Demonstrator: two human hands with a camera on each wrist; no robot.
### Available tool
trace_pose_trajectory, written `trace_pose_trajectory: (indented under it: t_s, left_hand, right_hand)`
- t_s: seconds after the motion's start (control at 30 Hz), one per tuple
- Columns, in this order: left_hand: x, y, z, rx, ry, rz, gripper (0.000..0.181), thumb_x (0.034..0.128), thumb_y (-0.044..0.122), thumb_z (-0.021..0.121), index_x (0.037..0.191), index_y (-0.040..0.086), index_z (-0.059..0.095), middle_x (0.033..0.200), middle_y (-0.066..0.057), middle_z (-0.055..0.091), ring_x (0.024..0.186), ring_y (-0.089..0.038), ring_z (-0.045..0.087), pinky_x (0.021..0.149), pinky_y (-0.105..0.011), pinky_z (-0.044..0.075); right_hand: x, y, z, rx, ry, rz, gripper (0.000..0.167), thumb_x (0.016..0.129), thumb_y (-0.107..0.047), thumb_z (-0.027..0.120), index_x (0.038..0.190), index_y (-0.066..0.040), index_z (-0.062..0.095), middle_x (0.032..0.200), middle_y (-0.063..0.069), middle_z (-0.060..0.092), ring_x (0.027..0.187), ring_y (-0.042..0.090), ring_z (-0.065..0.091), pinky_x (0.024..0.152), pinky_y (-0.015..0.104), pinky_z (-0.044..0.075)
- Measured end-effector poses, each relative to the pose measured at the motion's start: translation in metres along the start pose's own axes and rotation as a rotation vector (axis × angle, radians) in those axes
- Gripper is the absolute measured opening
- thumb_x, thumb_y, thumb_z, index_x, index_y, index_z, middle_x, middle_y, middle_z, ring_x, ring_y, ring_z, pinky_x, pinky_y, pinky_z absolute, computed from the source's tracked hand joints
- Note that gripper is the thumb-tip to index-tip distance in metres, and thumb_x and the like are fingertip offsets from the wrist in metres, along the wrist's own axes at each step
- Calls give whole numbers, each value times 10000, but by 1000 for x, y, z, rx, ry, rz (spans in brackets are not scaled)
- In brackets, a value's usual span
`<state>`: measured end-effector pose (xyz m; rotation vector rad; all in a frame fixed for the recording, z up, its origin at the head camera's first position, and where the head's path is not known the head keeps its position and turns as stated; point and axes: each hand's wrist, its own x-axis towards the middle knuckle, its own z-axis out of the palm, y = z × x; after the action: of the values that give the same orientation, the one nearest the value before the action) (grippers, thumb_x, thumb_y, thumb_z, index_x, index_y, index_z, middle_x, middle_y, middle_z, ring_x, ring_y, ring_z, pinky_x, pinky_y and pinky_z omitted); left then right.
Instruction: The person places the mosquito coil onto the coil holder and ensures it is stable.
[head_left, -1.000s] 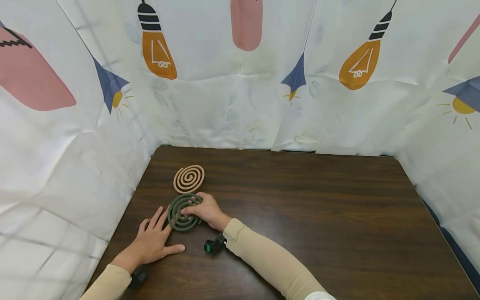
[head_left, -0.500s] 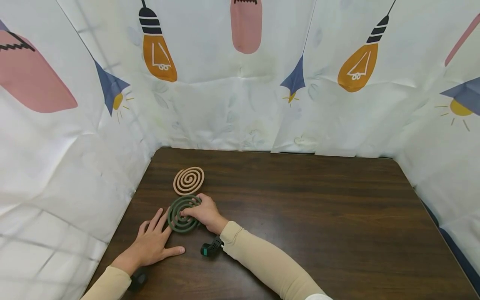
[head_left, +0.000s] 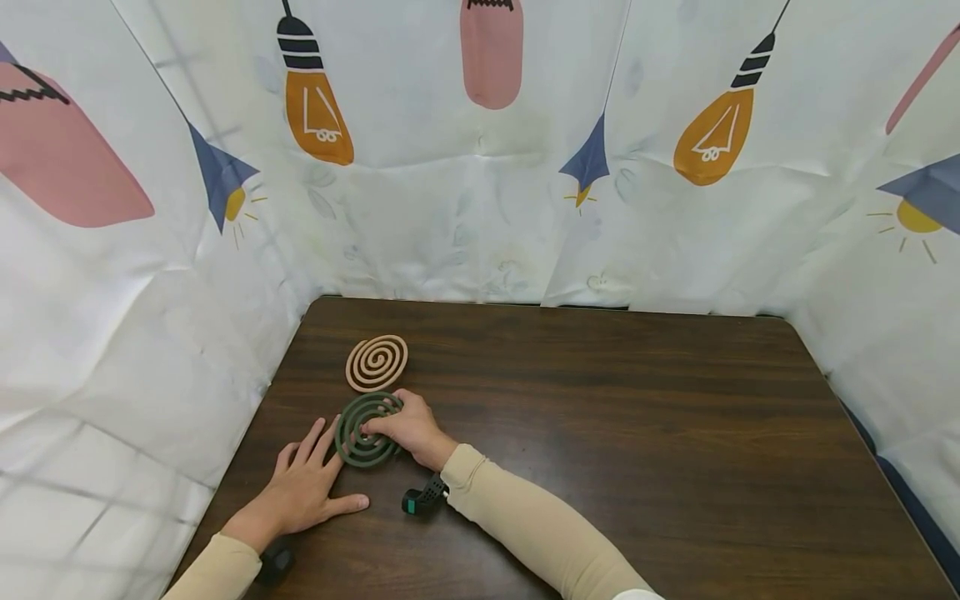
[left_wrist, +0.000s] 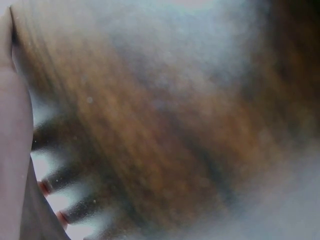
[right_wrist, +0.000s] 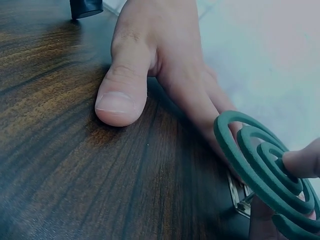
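A green mosquito coil (head_left: pixel 365 463) is held up off the table in my right hand (head_left: pixel 417 429), thumb on its upper face and fingers beneath. In the right wrist view the green coil tilts, with my right thumb (right_wrist: pixel 302 160) pressing near its centre. My left hand (head_left: pixel 300 490) rests on the table with fingers spread, holding nothing; its index fingertip is hidden behind the coil's rim. Under that rim, beside the left fingers, a small metal piece (right_wrist: pixel 234 197) partly shows. Just beyond the green coil lies a tan mosquito coil (head_left: pixel 377 360), flat on the table.
The dark brown wooden table (head_left: pixel 637 433) stretches far to the right. White patterned curtains (head_left: pixel 480 217) stand along its back and sides. A black wrist device (head_left: pixel 423 495) hangs below the right wrist, and another (head_left: pixel 276 562) sits by the left wrist.
Both hands and both coils keep nearly the same places. The head view has tilted slightly, so everything sits a little lower in it.
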<state>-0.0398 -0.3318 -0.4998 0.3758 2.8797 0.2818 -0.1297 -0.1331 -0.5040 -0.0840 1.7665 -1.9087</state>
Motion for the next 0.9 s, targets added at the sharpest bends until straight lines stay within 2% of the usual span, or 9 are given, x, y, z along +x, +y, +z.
trace_pose_trajectory:
  t_s: [0.47,0.7,0.9]
  left_hand:
    - [-1,1,-1,2,0,7,1069,842,813,603,1613,107,377,1709,-218,175,1561,-494,150,1078,-735,266]
    - [0,0,1,-1,-8,-1,1068,844,820,592,1618,118,368,1719,-207,140,1572,-484,119,1089,-730,247]
    - [0,-1,3,-4,7,7,1067,844,807,607,1601,86,393,1693,-249,199,1566,-489,129,1082,-731,253]
  right_hand:
    - [3,0,-2,-16,-6,16,298,822,-86,841,1033,-73,631,918,34,677,682,150,672,612,290,590]
    - [2,0,-5,-7,-36,-1,303,827,-89,834,1060,-68,641,910,31,688,690,145,670,629,290,592]
    - [3,1,-6,31,-86,-11,324,839,-86,824,1105,-98,641,1059,11,678,752,124,678,650,281,599]
